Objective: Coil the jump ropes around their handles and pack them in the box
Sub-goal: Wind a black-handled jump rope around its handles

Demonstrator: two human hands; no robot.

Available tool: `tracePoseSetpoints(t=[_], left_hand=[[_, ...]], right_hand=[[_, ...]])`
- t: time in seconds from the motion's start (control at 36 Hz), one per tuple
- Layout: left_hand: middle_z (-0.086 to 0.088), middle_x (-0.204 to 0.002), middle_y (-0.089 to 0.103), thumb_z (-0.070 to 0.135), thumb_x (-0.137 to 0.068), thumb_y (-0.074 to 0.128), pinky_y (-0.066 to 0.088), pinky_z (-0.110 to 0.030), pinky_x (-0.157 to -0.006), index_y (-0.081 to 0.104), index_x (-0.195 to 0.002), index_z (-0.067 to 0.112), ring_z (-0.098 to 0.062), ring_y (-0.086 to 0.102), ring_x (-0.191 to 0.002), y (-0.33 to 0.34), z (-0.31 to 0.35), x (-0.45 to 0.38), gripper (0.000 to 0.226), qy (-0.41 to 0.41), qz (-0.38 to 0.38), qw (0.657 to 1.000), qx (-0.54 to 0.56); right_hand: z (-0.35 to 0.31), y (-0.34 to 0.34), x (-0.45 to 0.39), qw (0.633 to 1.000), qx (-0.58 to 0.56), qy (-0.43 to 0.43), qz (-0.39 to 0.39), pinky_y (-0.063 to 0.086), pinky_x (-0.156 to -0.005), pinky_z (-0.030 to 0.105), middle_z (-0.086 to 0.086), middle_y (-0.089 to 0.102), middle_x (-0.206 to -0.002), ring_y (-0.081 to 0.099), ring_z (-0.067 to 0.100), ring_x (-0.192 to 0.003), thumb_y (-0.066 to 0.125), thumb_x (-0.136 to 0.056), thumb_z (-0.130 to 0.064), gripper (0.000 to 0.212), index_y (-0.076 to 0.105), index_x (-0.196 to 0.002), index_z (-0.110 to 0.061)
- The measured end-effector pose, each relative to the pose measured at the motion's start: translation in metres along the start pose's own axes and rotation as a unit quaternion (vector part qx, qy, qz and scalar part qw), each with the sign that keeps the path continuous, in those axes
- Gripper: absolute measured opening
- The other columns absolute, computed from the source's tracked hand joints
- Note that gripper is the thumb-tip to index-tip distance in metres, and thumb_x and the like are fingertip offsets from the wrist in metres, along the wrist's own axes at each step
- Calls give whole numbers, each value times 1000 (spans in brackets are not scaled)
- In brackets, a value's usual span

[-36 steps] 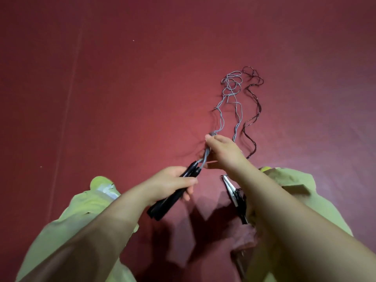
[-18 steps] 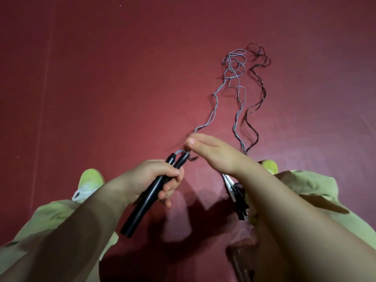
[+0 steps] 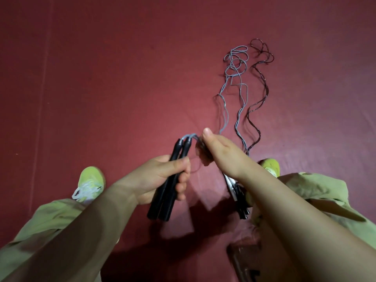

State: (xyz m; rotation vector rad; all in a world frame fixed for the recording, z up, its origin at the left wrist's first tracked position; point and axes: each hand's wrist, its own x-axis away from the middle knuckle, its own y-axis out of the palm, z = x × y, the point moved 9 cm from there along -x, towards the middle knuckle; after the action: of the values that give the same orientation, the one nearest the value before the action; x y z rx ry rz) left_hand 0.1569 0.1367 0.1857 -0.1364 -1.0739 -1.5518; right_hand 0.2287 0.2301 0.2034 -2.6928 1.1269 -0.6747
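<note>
Handles raised upright since earlier: my left hand (image 3: 162, 176) gripped both black handles (image 3: 171, 180); right hand (image 3: 219, 151) pinched grey rope (image 3: 236, 78). Wraps needed tension, laid side by side.

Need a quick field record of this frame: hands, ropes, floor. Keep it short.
left hand: grips pair of black handles, held side by side
right hand: at the grey cord where it leaves the handles; grip hidden
grey jump rope cord: uncoiled, loose tangle on floor
dark red-black jump rope: lying on floor beside the grey one, its handles near right shoe
floor: dark red mat
box: not clearly identifiable
</note>
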Motion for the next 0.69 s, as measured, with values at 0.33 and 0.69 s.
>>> tracePoseSetpoints(t=[0.33, 0.69], left_hand=[[5, -56, 45, 30, -46, 94, 43, -22, -41, 67, -105, 15, -6, 44, -41, -21, 30, 2, 66, 100, 15, 989, 107], [5, -47, 49, 4, -81, 69, 44, -28, -50, 61, -90, 13, -9, 46, -42, -27, -8, -10, 15, -27, 52, 944, -326]], right_hand=[[-8, 29, 15, 978, 164, -24, -128, 44, -85, 28, -4, 67, -82, 59, 9, -83, 12, -79, -73, 53, 50, -71, -37], [-33, 24, 22, 983, -35, -61, -168, 49, -69, 34, 14, 66, -74, 58, 14, -66, 56, -80, -14, 14, 68, -86, -13]])
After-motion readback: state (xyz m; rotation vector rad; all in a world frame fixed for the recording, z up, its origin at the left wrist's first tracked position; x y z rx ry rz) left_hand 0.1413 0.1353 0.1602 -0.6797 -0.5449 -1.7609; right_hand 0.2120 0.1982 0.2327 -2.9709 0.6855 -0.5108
